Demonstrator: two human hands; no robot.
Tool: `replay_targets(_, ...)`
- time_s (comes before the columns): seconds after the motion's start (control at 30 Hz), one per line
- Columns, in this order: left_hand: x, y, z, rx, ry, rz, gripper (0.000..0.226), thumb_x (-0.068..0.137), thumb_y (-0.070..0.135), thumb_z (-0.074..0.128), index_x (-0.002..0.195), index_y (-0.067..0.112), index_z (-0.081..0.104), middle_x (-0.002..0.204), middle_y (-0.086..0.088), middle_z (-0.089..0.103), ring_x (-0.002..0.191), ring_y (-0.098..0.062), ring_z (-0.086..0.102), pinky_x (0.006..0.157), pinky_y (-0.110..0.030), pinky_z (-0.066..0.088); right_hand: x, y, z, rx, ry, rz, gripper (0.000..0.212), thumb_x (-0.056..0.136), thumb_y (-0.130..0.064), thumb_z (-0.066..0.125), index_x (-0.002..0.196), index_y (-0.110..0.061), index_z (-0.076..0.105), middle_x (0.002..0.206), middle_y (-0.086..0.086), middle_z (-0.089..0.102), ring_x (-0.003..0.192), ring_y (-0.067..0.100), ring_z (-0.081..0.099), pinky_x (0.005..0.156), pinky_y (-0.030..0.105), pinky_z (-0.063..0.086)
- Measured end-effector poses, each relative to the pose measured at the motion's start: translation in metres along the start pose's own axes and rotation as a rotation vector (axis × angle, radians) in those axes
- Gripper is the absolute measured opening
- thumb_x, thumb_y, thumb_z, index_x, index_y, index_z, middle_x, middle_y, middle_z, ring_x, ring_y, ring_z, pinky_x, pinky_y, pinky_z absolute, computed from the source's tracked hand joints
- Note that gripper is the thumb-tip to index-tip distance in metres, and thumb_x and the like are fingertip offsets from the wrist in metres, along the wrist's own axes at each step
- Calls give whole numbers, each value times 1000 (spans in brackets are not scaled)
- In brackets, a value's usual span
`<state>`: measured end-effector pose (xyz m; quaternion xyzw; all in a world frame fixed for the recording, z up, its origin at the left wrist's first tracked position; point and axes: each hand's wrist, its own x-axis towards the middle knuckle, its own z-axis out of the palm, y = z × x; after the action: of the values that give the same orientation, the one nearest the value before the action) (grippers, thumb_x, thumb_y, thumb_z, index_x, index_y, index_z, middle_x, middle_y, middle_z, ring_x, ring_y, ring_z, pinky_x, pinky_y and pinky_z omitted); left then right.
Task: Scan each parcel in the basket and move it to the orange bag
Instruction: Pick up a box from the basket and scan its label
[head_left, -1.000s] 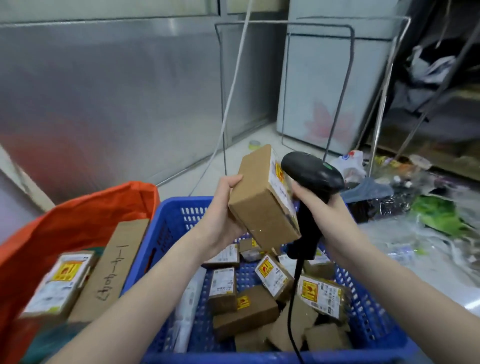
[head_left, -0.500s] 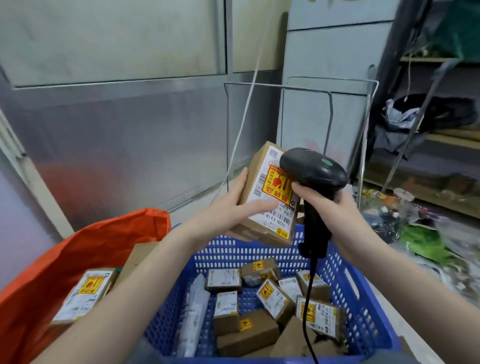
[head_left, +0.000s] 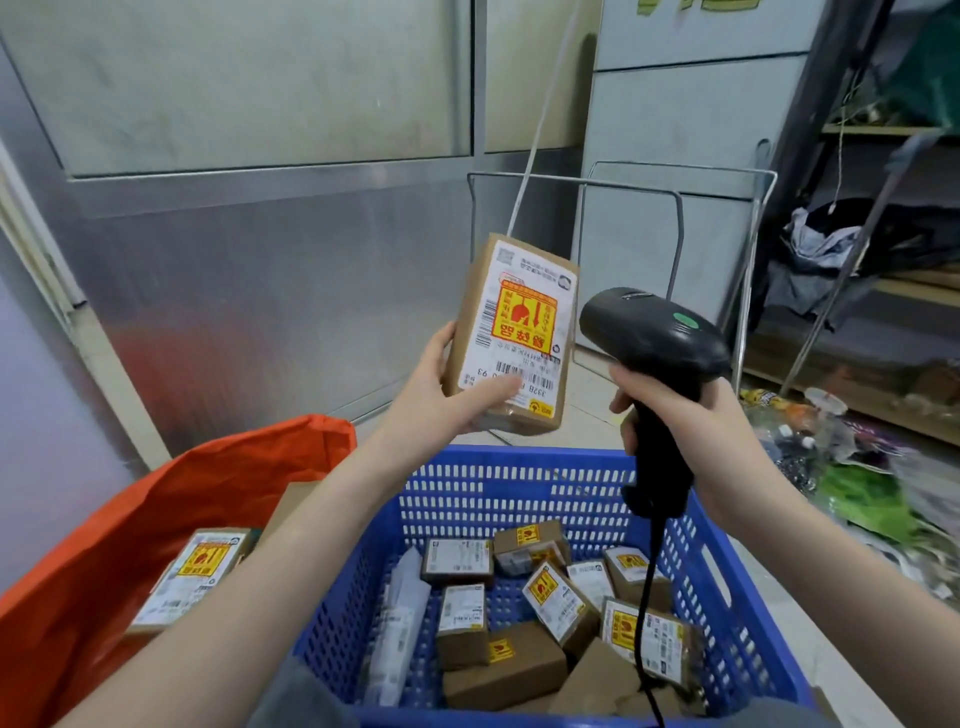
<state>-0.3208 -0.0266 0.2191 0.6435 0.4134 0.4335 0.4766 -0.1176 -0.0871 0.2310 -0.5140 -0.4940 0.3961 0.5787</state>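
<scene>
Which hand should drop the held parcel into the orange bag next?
Left. The left hand already grips the parcel, and the orange bag lies on that side. The right hand is occupied, gripping the scanner.

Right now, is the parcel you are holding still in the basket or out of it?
Out: the left hand holds the parcel up above the blue basket's rim, label facing the camera.
</scene>
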Motion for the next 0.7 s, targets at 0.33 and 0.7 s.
replay_targets(0.33, 2, -3, 18, -52, 314, 88, 57, 93, 23, 59, 141, 28, 29, 134, 6, 51, 109, -11, 58, 79, -19, 52, -13, -5, 10, -81, -134, 8, 4, 86, -16, 66, 84, -15, 64, 62, 8, 65, 41, 18, 47, 46, 27, 43)
replay_targets(0.7, 2, 3, 22, -32, 330, 125, 62, 92, 25, 61, 141, 30, 24, 135, 9, 45, 115, -13, 53, 85, -24, 50, -9, -5, 11, -103, -147, 56, 10, 90, -16, 61, 81, -15, 60, 56, 5, 64, 39, 15, 47, 44, 23, 43)
